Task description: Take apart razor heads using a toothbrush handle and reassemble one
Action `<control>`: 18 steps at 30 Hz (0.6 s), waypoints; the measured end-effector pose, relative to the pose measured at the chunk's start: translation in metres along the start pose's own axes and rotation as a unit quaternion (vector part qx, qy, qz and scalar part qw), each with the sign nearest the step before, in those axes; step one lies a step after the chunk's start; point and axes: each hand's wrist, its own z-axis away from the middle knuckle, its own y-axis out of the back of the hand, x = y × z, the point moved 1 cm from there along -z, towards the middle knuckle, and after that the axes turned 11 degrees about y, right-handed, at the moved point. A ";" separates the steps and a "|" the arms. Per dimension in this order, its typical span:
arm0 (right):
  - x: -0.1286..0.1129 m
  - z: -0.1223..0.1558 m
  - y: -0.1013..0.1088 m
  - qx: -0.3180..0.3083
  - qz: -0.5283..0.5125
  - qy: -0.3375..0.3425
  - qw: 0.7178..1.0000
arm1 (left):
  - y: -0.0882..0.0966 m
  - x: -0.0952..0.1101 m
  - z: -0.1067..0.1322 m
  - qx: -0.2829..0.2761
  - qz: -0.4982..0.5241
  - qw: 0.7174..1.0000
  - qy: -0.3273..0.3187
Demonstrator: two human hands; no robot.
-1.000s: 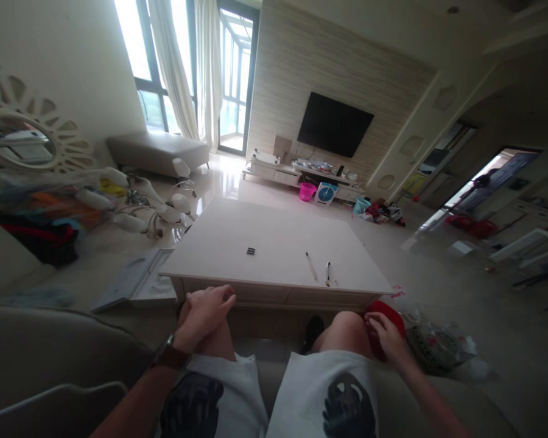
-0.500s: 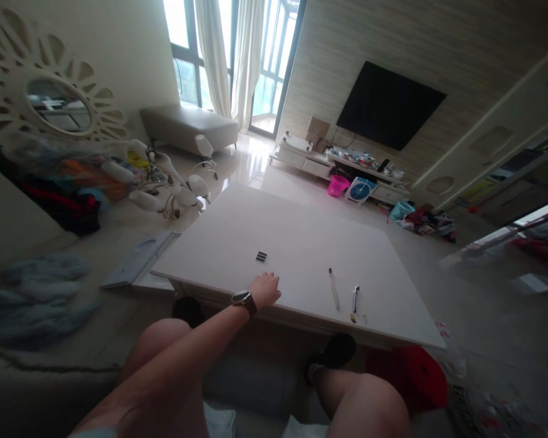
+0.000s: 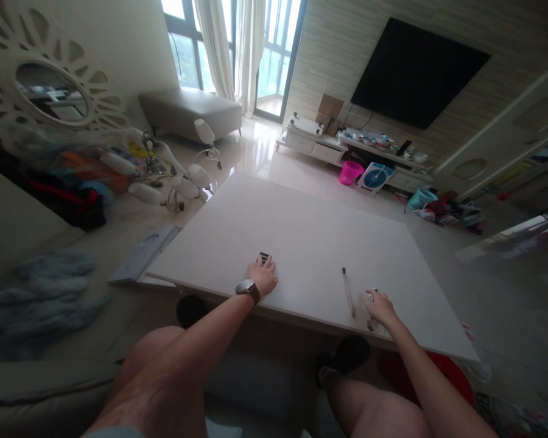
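Observation:
Several small dark strips (image 3: pixel 264 257) lie side by side on the white table (image 3: pixel 310 222). My left hand (image 3: pixel 263 278), with a watch on its wrist, rests palm down there. Its fingers are spread, and the fingertips reach over the near part of the strips. On the right, my right hand (image 3: pixel 380 306) has its fingers bent around a slim dark-and-silver tool, mostly hidden under them. A brownish end piece (image 3: pixel 370 325) shows below the hand. Left of it lies a thin pale stick with a dark tip (image 3: pixel 348 292), touched by neither hand.
The table's near edge runs just above my knees and dark shoes. A red item (image 3: pixel 447 371) is below its right side. Beyond stand a pink basket (image 3: pixel 351 173), a blue-and-white fan (image 3: pixel 375 176) and a low cabinet (image 3: pixel 315 147). A lamp with white shades (image 3: pixel 148 194) is left.
My left hand has moved forward onto the dark strips, its fingers spreading. My right hand has come into view from the lower right and closed over the slim tool. The view has shifted slightly.

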 end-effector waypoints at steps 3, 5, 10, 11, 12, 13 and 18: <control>0.025 0.014 -0.022 -0.015 -0.013 -0.030 0.999 | 0.003 -0.021 0.010 -0.004 0.000 1.000 0.016; 0.033 0.021 -0.027 -0.014 -0.027 -0.041 0.999 | 0.008 -0.035 0.016 -0.004 0.001 1.000 0.027; 0.028 0.029 -0.023 0.010 -0.076 -0.076 0.994 | 0.029 -0.053 0.023 0.003 0.004 0.999 0.050; 0.024 0.030 -0.020 0.014 -0.089 -0.088 0.992 | 0.033 -0.053 0.022 0.007 0.006 0.998 0.058; 0.019 0.031 -0.018 0.019 -0.103 -0.100 0.990 | 0.036 -0.054 0.020 0.010 0.009 0.998 0.068; 0.013 0.031 -0.014 0.025 -0.119 -0.111 0.986 | 0.038 -0.055 0.018 0.011 0.012 0.997 0.081; -0.046 0.021 0.009 0.084 -0.242 -0.108 0.961 | 0.031 -0.064 0.011 -0.010 0.027 0.991 0.133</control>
